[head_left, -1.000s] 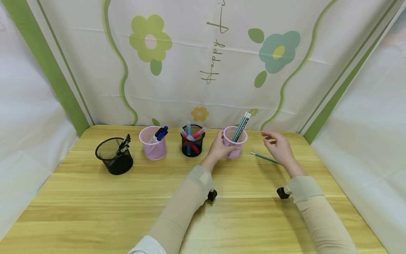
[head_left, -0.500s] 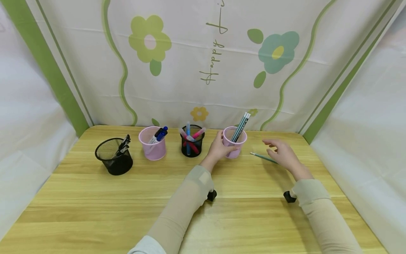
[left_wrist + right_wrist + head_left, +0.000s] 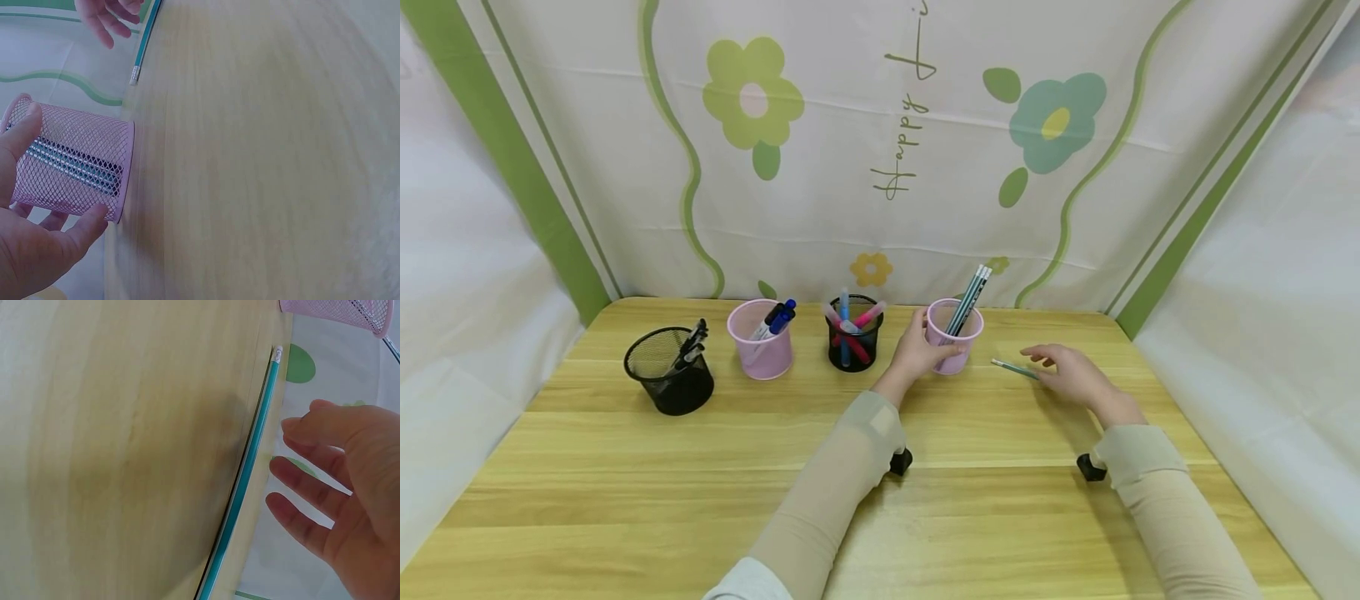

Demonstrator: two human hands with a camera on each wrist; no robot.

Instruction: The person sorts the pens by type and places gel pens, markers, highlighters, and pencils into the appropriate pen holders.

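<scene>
My left hand (image 3: 916, 353) grips a pink mesh pen cup (image 3: 75, 131), thumb on one side and fingers on the other. Several green-striped pencils (image 3: 972, 296) lean in it, white erasers up. To its right a green pencil (image 3: 240, 494) lies on the table, its eraser end toward the cup; in the head view my right hand covers its other end. Over that pencil hovers my right hand (image 3: 1075, 379), fingers loosely bent and apart. The right wrist view shows a gap between its fingertips (image 3: 284, 506) and the pencil, with nothing held.
Left of the gripped cup stand a black mesh cup (image 3: 854, 354) of pink and blue markers, a pink cup (image 3: 766, 358) of blue and black pens, and a wide black mesh cup (image 3: 679, 392) with black pens. A printed curtain (image 3: 835, 217) hangs behind the wooden table (image 3: 700, 500).
My right hand has shifted slightly right and lowered toward the lying pencil. The left hand and the cup have stayed in place.
</scene>
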